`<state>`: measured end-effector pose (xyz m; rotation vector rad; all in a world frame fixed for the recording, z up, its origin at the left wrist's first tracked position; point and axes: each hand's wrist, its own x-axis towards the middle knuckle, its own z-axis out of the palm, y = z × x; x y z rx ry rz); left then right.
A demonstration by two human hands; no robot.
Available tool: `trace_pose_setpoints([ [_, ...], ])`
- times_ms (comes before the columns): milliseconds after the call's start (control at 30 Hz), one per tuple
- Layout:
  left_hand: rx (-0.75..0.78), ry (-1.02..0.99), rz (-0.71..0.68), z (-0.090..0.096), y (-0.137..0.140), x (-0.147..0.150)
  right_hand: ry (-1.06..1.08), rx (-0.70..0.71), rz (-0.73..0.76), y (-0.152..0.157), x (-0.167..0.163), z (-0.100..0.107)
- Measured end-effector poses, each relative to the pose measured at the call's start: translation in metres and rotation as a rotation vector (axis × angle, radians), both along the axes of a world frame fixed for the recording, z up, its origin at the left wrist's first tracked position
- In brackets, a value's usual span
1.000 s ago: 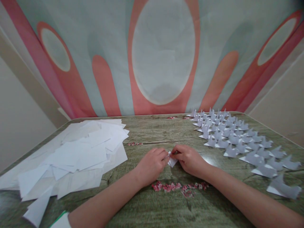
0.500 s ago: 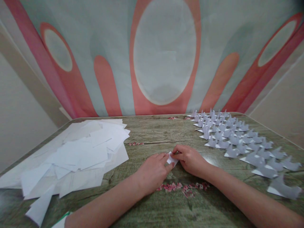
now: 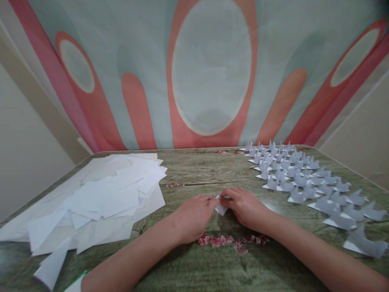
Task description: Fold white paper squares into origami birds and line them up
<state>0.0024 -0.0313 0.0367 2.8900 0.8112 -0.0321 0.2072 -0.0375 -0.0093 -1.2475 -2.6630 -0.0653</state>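
A small folded piece of white paper (image 3: pixel 221 208) sits between my hands at the middle of the table. My left hand (image 3: pixel 196 215) pinches its upper left edge, the fingertips pressed together there. From the other side my right hand (image 3: pixel 243 206) grips the upper right edge, thumb and forefinger closed on it. The lower corner of the paper points toward me and shows uncovered. My fingers hide its upper folds.
Loose white paper sheets (image 3: pixel 103 198) lie in an overlapping pile on the left. Several rows of folded white paper birds (image 3: pixel 300 181) stand on the right. The wood-patterned table (image 3: pixel 194 166) ends at a wall hanging (image 3: pixel 212 73) with pink and pale shapes.
My left fingers have shifted from lying across the paper to its upper edge, so more of its lower part shows. My right hand stays at the right edge.
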Motion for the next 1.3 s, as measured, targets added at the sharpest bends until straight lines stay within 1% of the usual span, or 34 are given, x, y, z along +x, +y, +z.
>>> trace_pose_setpoints([
  [100, 0.004, -0.009, 0.044, -0.002, 0.001, 0.0, -0.071, 0.023, -0.003, -0.006, -0.004, 0.004],
  [267, -0.002, -0.013, 0.024, -0.003, 0.004, -0.002, -0.152, 0.081, -0.039, -0.014, -0.011, 0.003],
  [400, -0.019, 0.004, 0.029, -0.002, 0.005, -0.001, -0.174, 0.072, -0.03, -0.02, -0.011, 0.007],
  [600, -0.058, 0.056, 0.034, 0.0, 0.005, 0.001, -0.198, -0.063, 0.022, -0.027, -0.002, 0.022],
  [767, -0.027, 0.007, 0.025, -0.006, 0.006, 0.003, -0.17, -0.175, 0.039, -0.028, 0.004, 0.028],
  [900, 0.051, -0.081, 0.01, -0.018, 0.009, 0.004, -0.068, -0.251, 0.086, -0.024, 0.009, 0.03],
  [1000, 0.09, -0.143, 0.009, -0.028, 0.014, 0.004, 0.078, -0.334, 0.124, -0.015, 0.012, 0.029],
  [1033, 0.1, -0.169, 0.022, -0.03, 0.016, 0.003, 0.143, -0.35, 0.113, -0.011, 0.012, 0.027],
  [1067, 0.108, -0.193, 0.032, -0.033, 0.017, 0.003, 0.211, -0.356, 0.089, -0.007, 0.012, 0.024],
  [1100, 0.118, -0.217, 0.046, -0.034, 0.019, 0.002, 0.275, -0.346, 0.012, -0.003, 0.012, 0.02],
  [1167, 0.132, -0.25, 0.065, -0.037, 0.021, 0.002, 0.386, -0.301, -0.224, 0.004, 0.009, 0.01],
  [1200, 0.135, -0.263, 0.07, -0.039, 0.021, 0.002, 0.406, -0.304, -0.314, 0.006, 0.007, 0.006],
  [1267, 0.131, -0.28, 0.066, -0.04, 0.023, 0.002, 0.421, -0.317, -0.395, 0.008, 0.003, -0.001],
  [1300, 0.126, -0.287, 0.06, -0.041, 0.024, 0.002, 0.426, -0.308, -0.408, 0.008, 0.0, -0.003],
])
